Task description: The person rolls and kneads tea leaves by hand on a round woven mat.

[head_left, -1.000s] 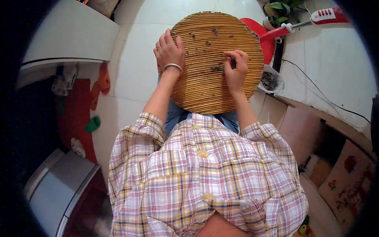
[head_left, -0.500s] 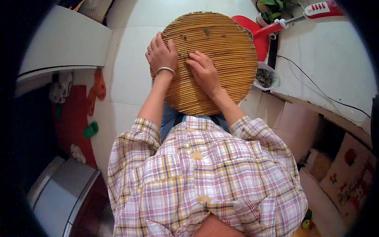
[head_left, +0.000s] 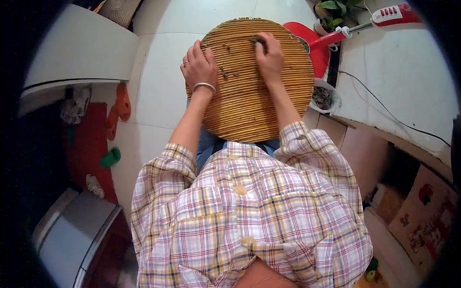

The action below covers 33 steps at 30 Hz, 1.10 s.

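Note:
A round, flat tray of yellow-brown stalks [head_left: 240, 108] lies over my knees, its ridges running sideways. My left hand [head_left: 199, 67], with a ring and a silver bangle, rests flat on its left edge, fingers stretched out. Near the far side, my right hand [head_left: 270, 60] has thumb and fingers pinched together at a small clump of dark, dried-looking bits [head_left: 254, 40]. More dark crumbs [head_left: 224, 75] lie beside my left hand, and another bit [head_left: 227, 47] sits farther up. What exactly the bits are cannot be made out.
Right of the tray stands a clear plastic-lined container [head_left: 324, 97] of dark bits, by a red round base [head_left: 319, 48] with a pole and button panel [head_left: 391, 15]. A black cord [head_left: 384, 103] crosses the white ledge. Orange slippers [head_left: 118, 110] lie left; potted plants stand behind.
My right hand has moved from the tray's middle up and right to the dark clump near the far edge. Crumbs now show where it was. My left hand stays on the left edge.

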Each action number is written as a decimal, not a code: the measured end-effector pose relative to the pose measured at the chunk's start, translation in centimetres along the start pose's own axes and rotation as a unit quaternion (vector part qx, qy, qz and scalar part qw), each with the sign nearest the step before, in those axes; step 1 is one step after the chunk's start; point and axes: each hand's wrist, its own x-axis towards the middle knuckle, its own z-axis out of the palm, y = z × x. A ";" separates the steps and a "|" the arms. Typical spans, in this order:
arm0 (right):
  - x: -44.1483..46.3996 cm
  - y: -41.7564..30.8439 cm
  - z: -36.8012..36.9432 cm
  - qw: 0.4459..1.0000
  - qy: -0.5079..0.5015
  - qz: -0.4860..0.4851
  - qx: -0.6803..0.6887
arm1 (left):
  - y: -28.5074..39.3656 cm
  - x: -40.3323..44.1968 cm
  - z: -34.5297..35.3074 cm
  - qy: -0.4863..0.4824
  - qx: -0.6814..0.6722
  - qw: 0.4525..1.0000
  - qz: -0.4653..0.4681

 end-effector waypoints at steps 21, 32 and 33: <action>-9.0 -5.5 -6.1 0.987 -0.154 -0.042 -0.035 | -0.4 -0.1 -0.5 0.002 -0.093 0.996 -0.013; -2.9 -3.5 1.3 0.958 -0.135 -0.081 -0.238 | 0.0 -0.3 0.6 0.069 0.051 0.994 0.063; -4.6 -3.9 0.2 0.956 -0.157 -0.083 -0.232 | -0.1 -0.1 0.7 0.077 0.049 0.994 0.067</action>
